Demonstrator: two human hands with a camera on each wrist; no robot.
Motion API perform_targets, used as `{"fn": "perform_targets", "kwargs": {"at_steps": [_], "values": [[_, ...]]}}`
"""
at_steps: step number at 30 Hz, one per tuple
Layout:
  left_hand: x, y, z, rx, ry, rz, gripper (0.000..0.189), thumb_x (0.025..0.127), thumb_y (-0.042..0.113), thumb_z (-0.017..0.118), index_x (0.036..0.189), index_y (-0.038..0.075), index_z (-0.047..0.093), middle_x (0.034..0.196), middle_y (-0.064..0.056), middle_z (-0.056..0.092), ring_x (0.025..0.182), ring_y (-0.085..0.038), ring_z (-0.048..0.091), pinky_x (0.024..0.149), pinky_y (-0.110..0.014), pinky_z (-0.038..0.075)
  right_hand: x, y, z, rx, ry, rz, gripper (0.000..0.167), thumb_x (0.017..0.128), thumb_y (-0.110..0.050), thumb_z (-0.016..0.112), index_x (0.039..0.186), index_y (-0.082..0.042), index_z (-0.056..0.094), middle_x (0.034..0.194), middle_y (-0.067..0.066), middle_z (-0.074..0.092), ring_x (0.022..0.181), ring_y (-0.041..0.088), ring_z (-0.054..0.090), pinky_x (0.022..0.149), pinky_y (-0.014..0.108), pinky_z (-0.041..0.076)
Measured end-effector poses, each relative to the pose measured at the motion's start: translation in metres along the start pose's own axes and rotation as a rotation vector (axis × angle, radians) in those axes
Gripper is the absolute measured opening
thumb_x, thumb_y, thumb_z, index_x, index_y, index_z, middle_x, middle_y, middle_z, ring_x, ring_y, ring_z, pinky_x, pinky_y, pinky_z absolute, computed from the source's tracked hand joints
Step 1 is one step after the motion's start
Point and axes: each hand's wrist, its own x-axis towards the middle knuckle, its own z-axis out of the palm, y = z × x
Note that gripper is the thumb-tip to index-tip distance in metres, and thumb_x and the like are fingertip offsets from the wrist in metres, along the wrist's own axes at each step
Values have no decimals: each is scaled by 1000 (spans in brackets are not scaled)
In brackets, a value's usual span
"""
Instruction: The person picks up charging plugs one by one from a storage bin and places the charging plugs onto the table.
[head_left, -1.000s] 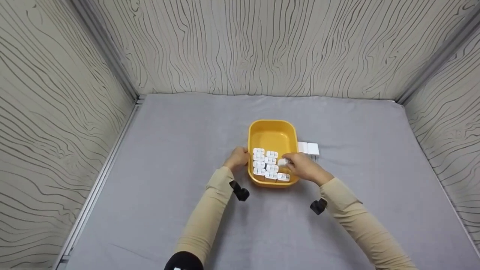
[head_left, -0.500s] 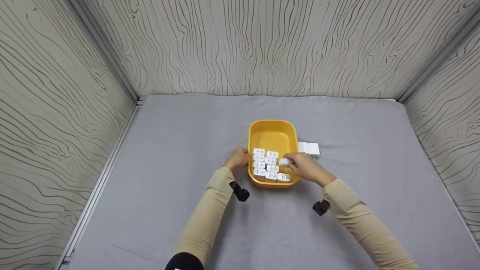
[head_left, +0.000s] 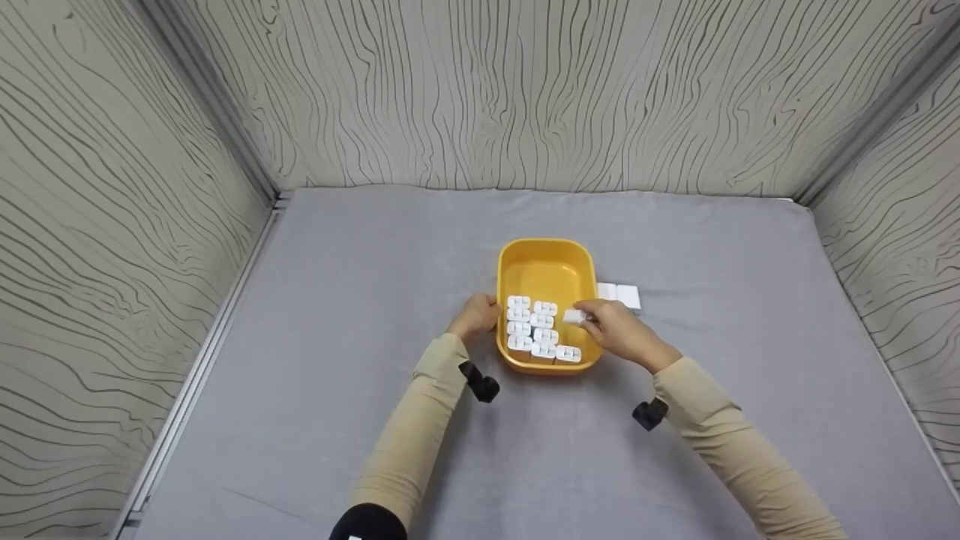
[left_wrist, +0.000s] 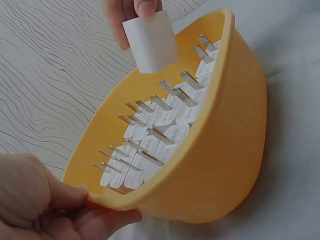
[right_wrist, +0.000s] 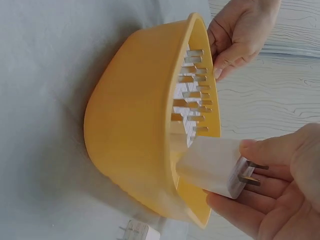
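Grey cloth [head_left: 360, 315] spreads below, and over it the right hand [head_left: 624, 331] has a white charger [right_wrist: 210, 165] pinched between thumb and fingers, blank end hanging below the fingertips over the yellow tub [head_left: 546, 281], prongs toward the palm. Left hand [left_wrist: 30, 200] pinches the tub's rim, thumb inside, fingers outside. Watch that right pinch: slacken on those smooth sides, and the charger could drop among the standing chargers [head_left: 519, 328] beside the right fingertips; a sideways knock might topple the end ones. A left-hand tug could shift the lot. Against a second ago, right hand and charger sit farther forward and rightward; left grip and packed rows look unchanged.
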Motion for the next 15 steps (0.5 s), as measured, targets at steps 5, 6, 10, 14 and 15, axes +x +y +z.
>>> {"fn": "perform_targets", "kwargs": {"at_steps": [5,6,10,14,15], "values": [[-45,48,-17,15,-33,-105,23,94,2,42,79,-1,58,64,-2,47,53,-10,42,53,-23,36,-2,5,-5,-9,57,29,28,90,1,57,114,13,61,101,27,68,83,29,64,76,43,55],[-48,51,-19,13,-35,-102,23,94,2,42,76,0,57,63,-1,46,53,-10,41,52,-23,35,-3,6,-6,-7,66,35,28,90,1,57,115,13,61,103,27,68,84,29,65,77,43,55],[-40,39,-17,2,-41,-26,27,92,3,42,67,3,51,58,0,43,51,-10,40,51,-23,35,-6,10,-8,9,89,66,29,90,2,57,117,12,61,108,28,67,89,31,65,78,43,55],[-39,37,-17,22,-43,-4,26,92,4,41,72,1,57,61,-1,46,53,-10,43,53,-22,37,-8,14,-9,31,108,97,30,90,2,57,119,10,61,107,27,67,86,28,64,75,41,54],[-41,39,-17,24,-40,-8,25,93,4,41,74,0,58,61,-1,46,53,-9,43,52,-21,36,-9,15,-10,33,115,100,31,90,2,57,119,9,60,106,26,67,85,28,63,74,40,54]]}}
